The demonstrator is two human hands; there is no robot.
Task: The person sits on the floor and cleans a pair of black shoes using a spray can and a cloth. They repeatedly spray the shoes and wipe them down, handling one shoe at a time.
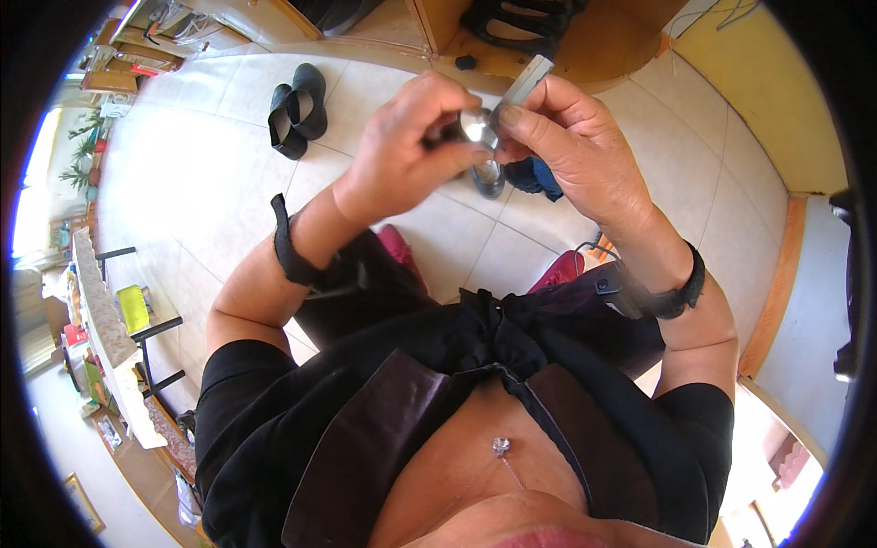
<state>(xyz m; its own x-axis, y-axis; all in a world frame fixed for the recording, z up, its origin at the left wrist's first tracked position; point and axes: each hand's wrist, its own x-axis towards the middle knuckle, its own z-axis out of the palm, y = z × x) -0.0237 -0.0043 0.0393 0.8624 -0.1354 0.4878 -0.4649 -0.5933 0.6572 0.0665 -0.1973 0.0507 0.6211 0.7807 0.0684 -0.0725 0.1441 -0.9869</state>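
Observation:
High in the middle of the head view, my left hand [404, 140] has its thumb and fingers around a shiny, rounded metal object [477, 128]; its far side is hidden. My right hand [579, 133] pinches a flat, pale grey strip [526, 82] between thumb and fingers, angled up to the right. The strip's lower end meets the rounded object, and I cannot tell whether they are one piece. Both hands are raised over the tiled floor, with their fingertips close together.
A pair of black shoes [298, 109] stands on the tiles [473, 233] to the left. Beyond my hands are another shoe [488, 181], a dark blue item [538, 178] and a wooden cabinet [603, 58]. On the left is a table [103, 308], with a yellow-green tray [132, 308] beside it.

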